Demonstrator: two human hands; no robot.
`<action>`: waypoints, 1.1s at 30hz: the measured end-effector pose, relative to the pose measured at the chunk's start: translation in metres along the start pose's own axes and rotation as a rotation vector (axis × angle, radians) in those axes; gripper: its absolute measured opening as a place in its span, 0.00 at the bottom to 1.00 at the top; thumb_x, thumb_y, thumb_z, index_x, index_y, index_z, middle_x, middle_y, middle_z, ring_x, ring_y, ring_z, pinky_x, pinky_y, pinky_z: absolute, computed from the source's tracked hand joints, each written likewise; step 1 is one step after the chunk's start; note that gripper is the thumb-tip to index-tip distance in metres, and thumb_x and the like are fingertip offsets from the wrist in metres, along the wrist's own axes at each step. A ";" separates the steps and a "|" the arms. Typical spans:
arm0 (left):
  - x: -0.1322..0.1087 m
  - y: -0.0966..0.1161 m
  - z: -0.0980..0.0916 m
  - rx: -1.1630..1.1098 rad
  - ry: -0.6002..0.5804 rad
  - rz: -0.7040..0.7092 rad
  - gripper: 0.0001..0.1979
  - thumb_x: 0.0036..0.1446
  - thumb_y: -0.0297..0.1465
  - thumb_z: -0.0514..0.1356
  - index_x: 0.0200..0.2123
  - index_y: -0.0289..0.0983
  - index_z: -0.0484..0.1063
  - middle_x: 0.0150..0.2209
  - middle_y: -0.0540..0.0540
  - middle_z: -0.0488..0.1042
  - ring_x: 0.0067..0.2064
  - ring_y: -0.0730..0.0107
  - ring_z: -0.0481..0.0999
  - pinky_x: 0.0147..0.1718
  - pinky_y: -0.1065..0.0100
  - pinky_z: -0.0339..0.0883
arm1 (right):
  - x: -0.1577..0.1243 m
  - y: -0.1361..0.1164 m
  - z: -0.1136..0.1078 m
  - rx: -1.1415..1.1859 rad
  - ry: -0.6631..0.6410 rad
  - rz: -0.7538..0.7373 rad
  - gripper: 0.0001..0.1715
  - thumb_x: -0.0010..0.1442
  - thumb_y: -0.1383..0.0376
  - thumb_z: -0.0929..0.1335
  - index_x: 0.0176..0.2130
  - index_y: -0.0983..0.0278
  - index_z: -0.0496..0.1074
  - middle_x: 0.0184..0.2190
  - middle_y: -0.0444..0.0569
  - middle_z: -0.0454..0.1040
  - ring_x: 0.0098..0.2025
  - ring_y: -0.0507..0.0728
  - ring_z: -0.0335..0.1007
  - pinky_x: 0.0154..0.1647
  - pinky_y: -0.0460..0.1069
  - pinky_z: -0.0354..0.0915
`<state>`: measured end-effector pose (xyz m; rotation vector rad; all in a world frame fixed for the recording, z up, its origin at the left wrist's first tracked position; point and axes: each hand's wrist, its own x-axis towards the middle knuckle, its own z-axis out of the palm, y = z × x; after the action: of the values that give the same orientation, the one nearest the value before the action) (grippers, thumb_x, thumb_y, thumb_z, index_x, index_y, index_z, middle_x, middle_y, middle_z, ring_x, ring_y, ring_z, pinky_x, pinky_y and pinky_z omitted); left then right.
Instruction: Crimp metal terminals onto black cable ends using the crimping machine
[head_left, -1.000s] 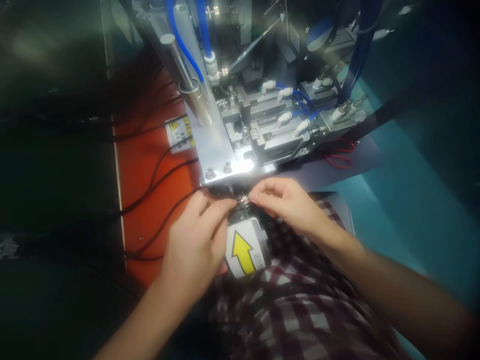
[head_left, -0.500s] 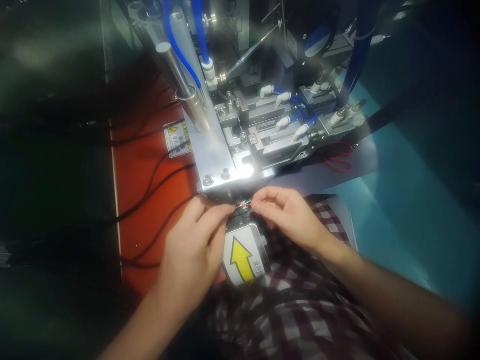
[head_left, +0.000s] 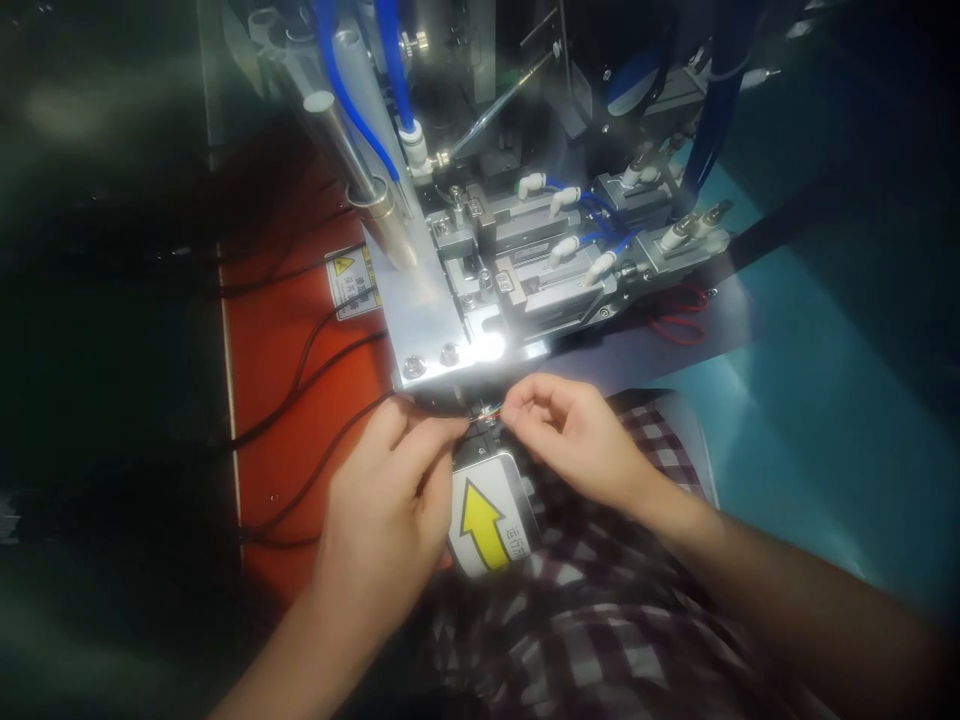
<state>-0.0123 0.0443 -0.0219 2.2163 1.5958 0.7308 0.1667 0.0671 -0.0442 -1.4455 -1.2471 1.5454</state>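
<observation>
Thin coloured wires [head_left: 495,411] spanned the small metal fixture [head_left: 490,423], pinched by the right hand [head_left: 566,432]; the left hand's [head_left: 394,485] grip could not be told. More colour showed than a second earlier, suggesting slightly parted fingertips and better-exposed strands.

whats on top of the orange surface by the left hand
Black cables cross it, with a warning label farther back. Whatever lies behind the left hand is covered.
</observation>
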 end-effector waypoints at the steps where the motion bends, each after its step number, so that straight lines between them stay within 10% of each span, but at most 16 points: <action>1: 0.000 0.000 0.000 0.003 0.000 0.001 0.10 0.60 0.23 0.56 0.39 0.38 0.76 0.33 0.49 0.69 0.34 0.72 0.72 0.29 0.73 0.65 | 0.000 0.001 0.001 -0.011 0.002 -0.007 0.06 0.56 0.64 0.68 0.30 0.65 0.70 0.21 0.41 0.65 0.23 0.49 0.58 0.22 0.45 0.56; 33: -0.001 -0.003 0.002 -0.062 0.024 -0.002 0.09 0.59 0.21 0.57 0.39 0.36 0.76 0.34 0.49 0.68 0.32 0.77 0.70 0.28 0.75 0.64 | 0.002 -0.002 0.000 0.249 -0.016 0.121 0.07 0.54 0.66 0.71 0.29 0.69 0.72 0.15 0.36 0.63 0.17 0.45 0.56 0.18 0.41 0.53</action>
<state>-0.0138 0.0445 -0.0254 2.1694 1.5646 0.7982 0.1660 0.0695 -0.0425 -1.3688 -0.9507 1.7278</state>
